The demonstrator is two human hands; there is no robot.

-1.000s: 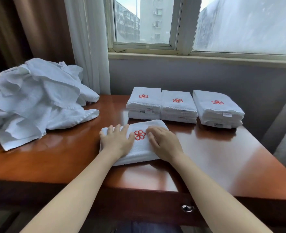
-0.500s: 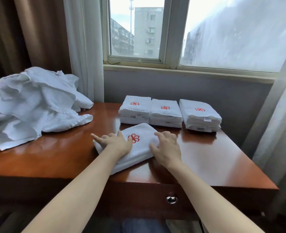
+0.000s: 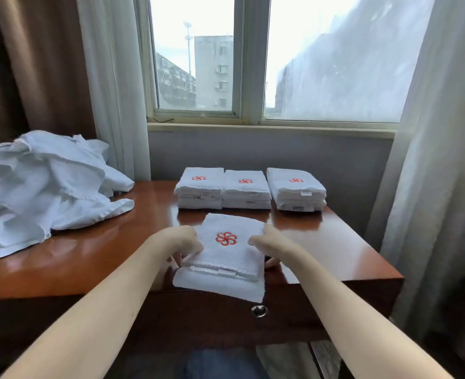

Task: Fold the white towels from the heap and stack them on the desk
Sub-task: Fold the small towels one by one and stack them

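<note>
Folded towel [image 3: 226, 242] was clasped at both sides by left hand [image 3: 183, 242] and right hand [image 3: 270, 243] at the desk [image 3: 335, 242] front edge, probably for stacking.

I count three towel stacks: left stack [image 3: 199, 187], middle stack [image 3: 246, 189], right stack [image 3: 295, 191]. One single folded towel [image 3: 226, 255]. One loose heap [image 3: 42, 187]. Two hands: left hand [image 3: 184, 240], right hand [image 3: 270, 242]. One drawer knob [image 3: 259, 311]. One desk [image 3: 89, 255].

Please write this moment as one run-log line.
folded towel: held at desk front edge | left grip: holds its left side | right grip: holds its right side | towel stacks: three, desk rear | heap: desk left
</note>
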